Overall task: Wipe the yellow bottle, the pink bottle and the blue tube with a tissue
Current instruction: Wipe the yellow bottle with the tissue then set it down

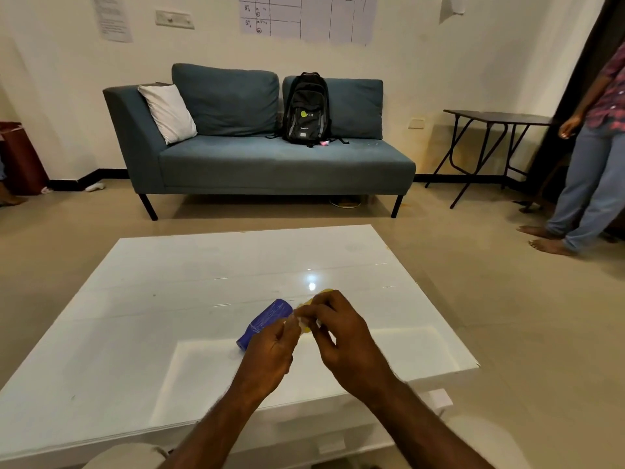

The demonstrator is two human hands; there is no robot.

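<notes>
A blue tube [267, 321] lies on its side on the white glossy table [169, 299], just left of my hands. My left hand [274, 350] and my right hand [341, 333] meet above the table and pinch a small white tissue [302, 321] between their fingertips. Behind my fingers, only yellow slivers of the yellow bottle [319, 296] show. I cannot tell whether it lies on the table or is held. The pink bottle is not in view.
A blue sofa [263, 160] with a black backpack [307, 110] and a white cushion stands beyond the table. A dark folding table [490, 137] is at the right wall. A person in jeans [588, 177] stands at the far right.
</notes>
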